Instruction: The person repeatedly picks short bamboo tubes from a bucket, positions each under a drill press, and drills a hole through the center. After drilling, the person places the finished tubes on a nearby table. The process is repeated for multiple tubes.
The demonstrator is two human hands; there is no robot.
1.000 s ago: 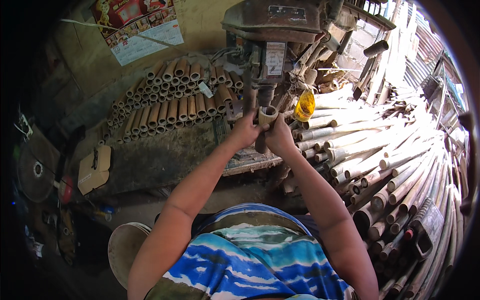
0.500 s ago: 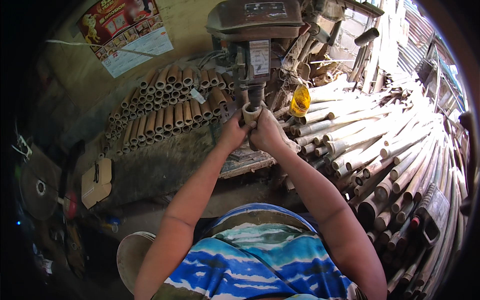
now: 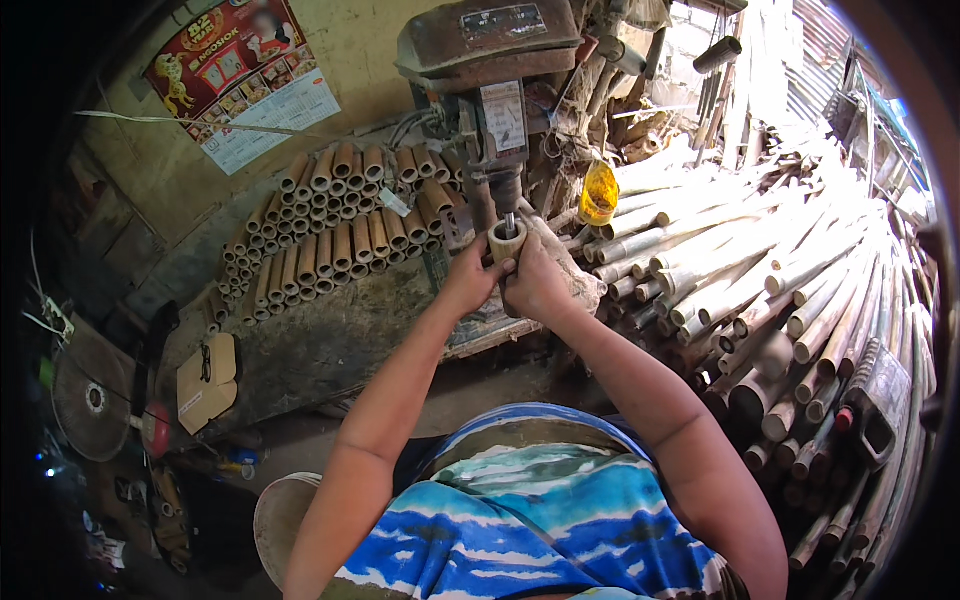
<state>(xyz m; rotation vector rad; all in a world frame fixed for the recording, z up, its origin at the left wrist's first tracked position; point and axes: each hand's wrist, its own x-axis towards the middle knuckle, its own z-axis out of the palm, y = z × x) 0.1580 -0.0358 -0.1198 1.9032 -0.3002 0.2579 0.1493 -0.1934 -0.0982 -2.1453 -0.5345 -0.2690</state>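
Together, left hand (image 3: 470,279) and right hand (image 3: 541,280) clamped on a bamboo tube (image 3: 508,250), drill bit (image 3: 510,220) at its open top

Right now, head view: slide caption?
Left hand and right hand grip a bamboo tube below a drill chuck, beside stacked tubes.

A short, pale tan bamboo tube (image 3: 507,247) is standing roughly upright between the left hand (image 3: 472,278) and the right hand (image 3: 538,276), which are gripping it from both sides. Its thick-walled, round mouth is facing up, ringing a dark hollow. A slim metal drill bit (image 3: 510,221) is pointing down into that opening; the view is not showing whether it is touching the inner wall.
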